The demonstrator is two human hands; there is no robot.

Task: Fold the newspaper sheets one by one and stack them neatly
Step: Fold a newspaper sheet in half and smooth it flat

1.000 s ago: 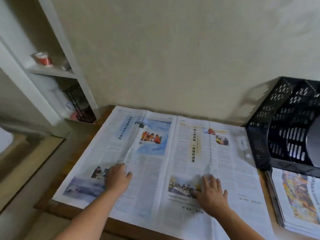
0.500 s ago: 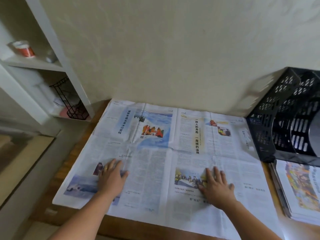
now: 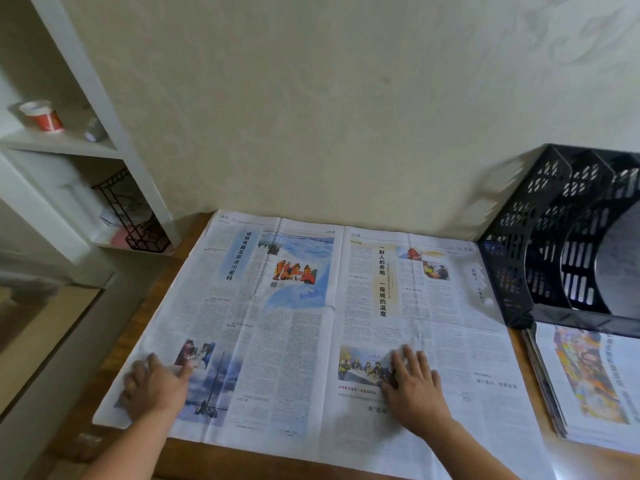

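Note:
A newspaper sheet (image 3: 304,327) lies fully spread out on the wooden table (image 3: 180,448), its centre crease running front to back. My left hand (image 3: 156,384) rests flat on its lower left page, fingers apart, near the left edge. Flat on the lower part of the right page lies my right hand (image 3: 414,384), fingers spread beside a photo. Neither hand grips the paper. A stack of folded newspapers (image 3: 588,382) lies on the table to the right.
A black perforated file rack (image 3: 540,258) stands at the back right, against the wall and touching the sheet's right edge. A white shelf unit (image 3: 79,147) at the left holds a red cup (image 3: 43,116) and a black wire holder (image 3: 135,220).
My left hand has slid left across the left page toward its outer edge. My right hand has stayed on the right page. The camera has tilted slightly.

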